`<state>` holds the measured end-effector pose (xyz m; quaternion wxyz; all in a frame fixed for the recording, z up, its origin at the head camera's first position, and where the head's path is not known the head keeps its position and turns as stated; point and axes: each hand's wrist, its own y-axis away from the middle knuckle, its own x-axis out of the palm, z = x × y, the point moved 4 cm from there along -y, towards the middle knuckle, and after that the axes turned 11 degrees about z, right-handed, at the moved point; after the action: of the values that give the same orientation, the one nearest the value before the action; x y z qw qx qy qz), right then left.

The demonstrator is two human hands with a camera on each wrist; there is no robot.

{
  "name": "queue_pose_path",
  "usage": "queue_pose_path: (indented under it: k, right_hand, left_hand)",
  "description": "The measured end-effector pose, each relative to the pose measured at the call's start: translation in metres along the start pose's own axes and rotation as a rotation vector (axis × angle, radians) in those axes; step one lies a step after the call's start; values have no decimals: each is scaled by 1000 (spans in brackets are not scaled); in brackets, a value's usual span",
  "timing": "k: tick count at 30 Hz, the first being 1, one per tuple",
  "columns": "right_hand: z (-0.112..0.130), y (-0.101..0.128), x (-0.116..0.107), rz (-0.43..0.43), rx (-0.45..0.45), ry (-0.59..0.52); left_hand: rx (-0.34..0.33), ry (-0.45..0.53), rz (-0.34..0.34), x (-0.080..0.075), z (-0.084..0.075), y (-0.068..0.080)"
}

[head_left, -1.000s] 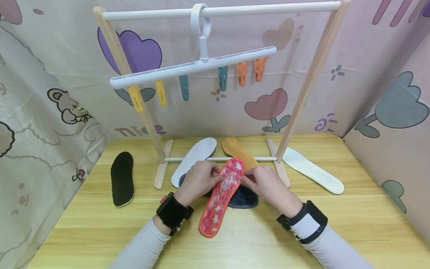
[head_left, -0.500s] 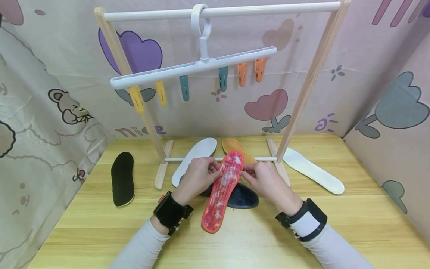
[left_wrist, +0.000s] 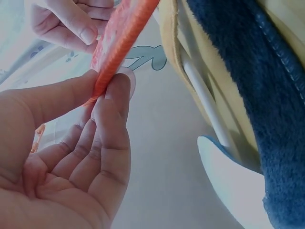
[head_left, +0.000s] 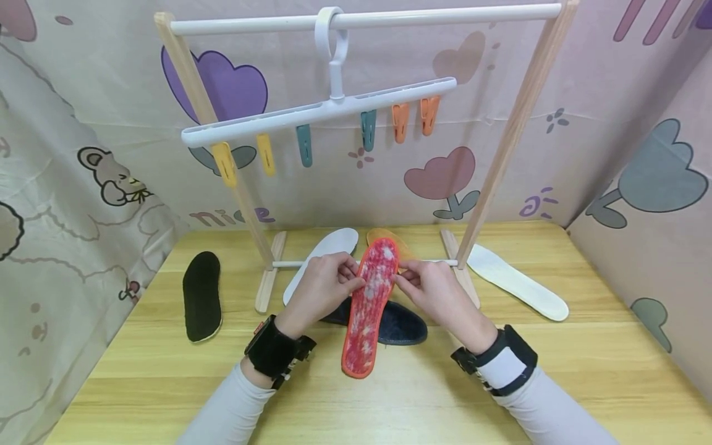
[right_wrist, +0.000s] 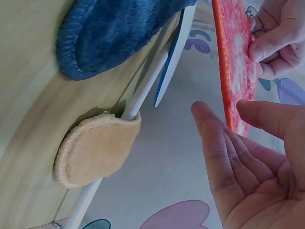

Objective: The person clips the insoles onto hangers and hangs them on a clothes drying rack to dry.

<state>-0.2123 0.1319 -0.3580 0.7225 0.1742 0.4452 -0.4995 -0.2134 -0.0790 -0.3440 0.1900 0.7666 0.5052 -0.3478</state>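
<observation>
A red-and-white mottled insole [head_left: 369, 309] with an orange-red edge is held up, tilted, in front of the rack. My left hand [head_left: 324, 282] pinches its left edge near the upper end; the left wrist view has the thumb [left_wrist: 66, 95] on one face and the fingers behind. At the opposite edge is my right hand [head_left: 436, 295]. Seen from the right wrist, its thumb [right_wrist: 267, 114] lies at the insole's face, fingers behind, with the index finger standing off. Behind the red insole lies a dark blue fluffy insole [head_left: 403, 324], partly covered.
A wooden rack carries a white hanger [head_left: 328, 110] with yellow, teal and orange clips [head_left: 400, 123]. Around its base lie a white insole [head_left: 336, 242] and a tan insole [head_left: 384, 233]. A black insole [head_left: 202, 296] is at left, a cream insole [head_left: 517, 281] at right.
The red insole has risen away from me and turned more upright, its lower end swinging right. Both hands have moved slightly up and left with it.
</observation>
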Motion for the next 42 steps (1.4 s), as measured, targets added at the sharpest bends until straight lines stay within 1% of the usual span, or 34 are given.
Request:
queue_pose_path:
  k: [9, 24, 31, 42]
  right_hand:
    - [5, -3, -4, -23, -4, -35]
    - [13, -10, -8, -33, -17, -119]
    - [16, -13, -9, -64, -32, -146]
    - [20, -16, -9, -80, -22, -148]
  left_hand:
    - [-33, 44, 4, -7, -2, 2]
    - [-20, 83, 19, -16, 0, 3]
    - [6, 65, 14, -22, 2, 6]
    - [-17, 90, 8, -28, 3, 7]
